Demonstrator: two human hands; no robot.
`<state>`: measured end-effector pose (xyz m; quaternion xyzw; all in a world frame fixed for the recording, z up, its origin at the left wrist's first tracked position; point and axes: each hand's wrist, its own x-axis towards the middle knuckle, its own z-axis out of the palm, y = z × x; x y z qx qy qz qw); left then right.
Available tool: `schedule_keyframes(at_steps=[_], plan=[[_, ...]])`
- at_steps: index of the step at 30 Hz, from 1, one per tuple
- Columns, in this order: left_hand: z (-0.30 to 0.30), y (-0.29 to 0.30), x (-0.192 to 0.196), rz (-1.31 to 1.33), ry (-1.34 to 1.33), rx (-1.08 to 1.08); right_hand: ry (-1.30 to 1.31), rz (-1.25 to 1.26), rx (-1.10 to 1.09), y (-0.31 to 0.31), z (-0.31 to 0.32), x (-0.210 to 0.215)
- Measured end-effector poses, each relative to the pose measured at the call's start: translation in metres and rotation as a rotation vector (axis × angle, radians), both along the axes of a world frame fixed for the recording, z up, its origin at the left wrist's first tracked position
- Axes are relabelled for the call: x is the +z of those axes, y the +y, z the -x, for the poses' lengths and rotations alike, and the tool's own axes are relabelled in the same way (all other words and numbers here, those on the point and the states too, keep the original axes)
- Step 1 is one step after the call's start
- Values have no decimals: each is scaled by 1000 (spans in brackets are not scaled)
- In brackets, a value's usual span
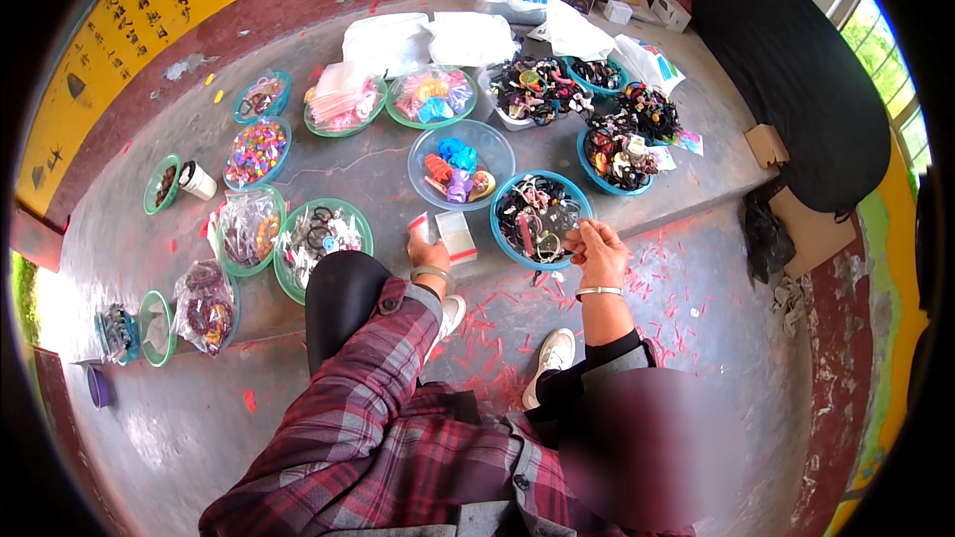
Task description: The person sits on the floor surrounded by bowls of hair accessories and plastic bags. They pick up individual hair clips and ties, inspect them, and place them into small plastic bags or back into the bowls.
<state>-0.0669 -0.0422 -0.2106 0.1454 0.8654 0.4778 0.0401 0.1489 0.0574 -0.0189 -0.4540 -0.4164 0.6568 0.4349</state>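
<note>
My left hand (428,254) is closed on a small plastic bag (419,228) with a red edge. Beside it, a stack of small clear bags (457,236) with a red strip lies on the grey ledge. My right hand (600,255) is at the right rim of a blue basin (494,229), thumb and fingers pinched together. What sits in that pinch is too small to make out. Dark hair ties (527,204) and some light-coloured pieces fill the basin.
Behind stands a clear bowl (416,154) of colourful bundles. More basins of hair ties (617,164), beads (261,149) and bagged pieces spread over the ledge. A white cup (197,180) leans at left. Red scraps (482,343) litter the floor around my shoes.
</note>
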Motion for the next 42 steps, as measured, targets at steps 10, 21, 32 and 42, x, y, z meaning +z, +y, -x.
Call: schedule_keyframes(at_steps=[10, 21, 32, 42], plan=[[-109, 2, 186, -651, -887, -992, 323, 238, -5, -9, 1, -5], [-76, 29, 208, -676, -976, -707, 91, 170, 363, -16, -1, 8], [-74, 34, 200, -390, -952, -963, -26, 46, 306, 1, -15, 20], [-66, 31, 201, -380, -1060, -977, 29, 50, 302, 1, -8, 10]])
